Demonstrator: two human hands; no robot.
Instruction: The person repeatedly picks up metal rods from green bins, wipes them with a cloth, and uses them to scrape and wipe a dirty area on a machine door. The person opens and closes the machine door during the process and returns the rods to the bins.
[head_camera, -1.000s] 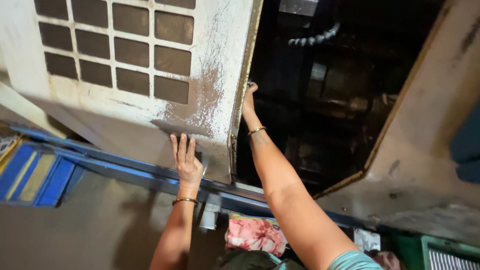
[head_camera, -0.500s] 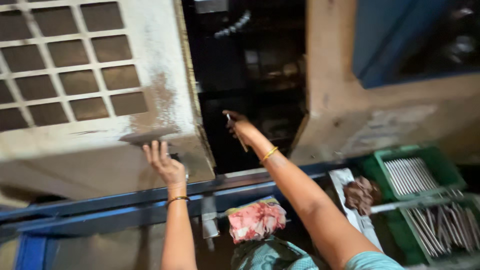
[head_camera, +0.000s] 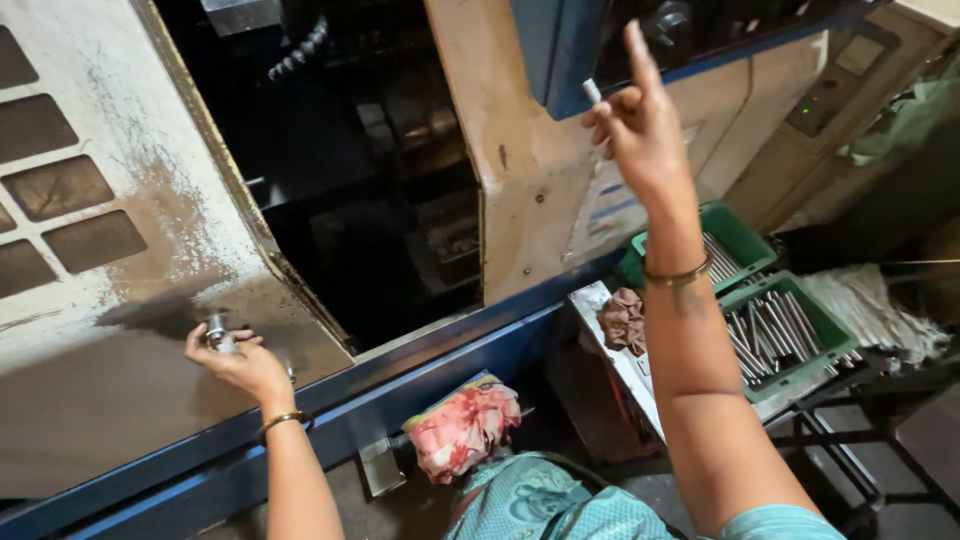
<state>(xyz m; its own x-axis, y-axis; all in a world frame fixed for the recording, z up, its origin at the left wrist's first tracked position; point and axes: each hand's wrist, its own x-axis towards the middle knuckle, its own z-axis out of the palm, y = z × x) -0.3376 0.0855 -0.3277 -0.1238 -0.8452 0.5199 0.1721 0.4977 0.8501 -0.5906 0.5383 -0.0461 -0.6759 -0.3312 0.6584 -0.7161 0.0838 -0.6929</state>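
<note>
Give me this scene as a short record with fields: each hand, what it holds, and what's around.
Left hand: grips the small metal handle on the machine door
Right hand: raised, pinching a small metal pin
Machine opening: dark, door slid aside
Green trays: hold metal rods, at right
Rag: pink, below the blue rail

I am seeing the machine's open interior (head_camera: 370, 200) lying in deep shadow, so its parts are not making out clearly. My left hand (head_camera: 235, 360) is covering most of the small metal handle (head_camera: 215, 330) on the sliding door (head_camera: 100, 380), whose left side is running off the frame. The small light piece (head_camera: 592, 90) in my right hand (head_camera: 640, 125) is too small to tell. The panel (head_camera: 850, 70) at the far right is blurring.
</note>
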